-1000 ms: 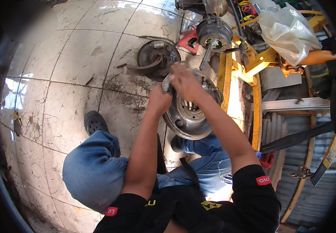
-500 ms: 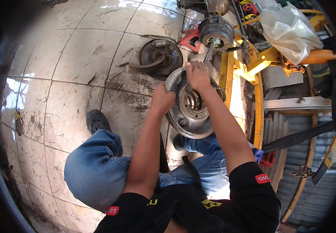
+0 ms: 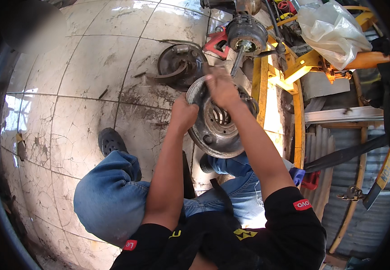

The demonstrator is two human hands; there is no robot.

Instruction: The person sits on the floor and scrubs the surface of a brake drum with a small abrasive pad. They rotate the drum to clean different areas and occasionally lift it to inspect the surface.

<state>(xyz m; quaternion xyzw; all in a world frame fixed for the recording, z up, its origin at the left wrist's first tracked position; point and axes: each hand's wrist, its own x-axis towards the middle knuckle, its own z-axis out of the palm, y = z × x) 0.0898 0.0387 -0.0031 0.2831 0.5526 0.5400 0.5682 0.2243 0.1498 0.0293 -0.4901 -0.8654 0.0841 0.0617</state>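
A round, grimy metal brake drum (image 3: 213, 130) is held up in front of me, its hollow inner side with a splined hub facing me. My left hand (image 3: 183, 112) grips its left rim. My right hand (image 3: 221, 87) is closed over its upper edge, blurred by motion. Just beyond the drum, the bare axle hub (image 3: 247, 33) with its shaft sticks out of a yellow vehicle frame (image 3: 260, 78). My knees in blue jeans are below the drum, one dark shoe (image 3: 110, 141) on the floor.
A dark brake backing plate (image 3: 179, 65) lies on the cracked, dirty white tile floor (image 3: 78, 81), with a red part (image 3: 215, 42) beside it. A white plastic bag (image 3: 332, 31) rests on the yellow frame at upper right. Corrugated metal sheet (image 3: 366, 216) and a strap fill the right side.
Both hands have carried the drum upward and away from me, closer to the axle hub. My right hand has moved from the drum's centre to its upper edge.
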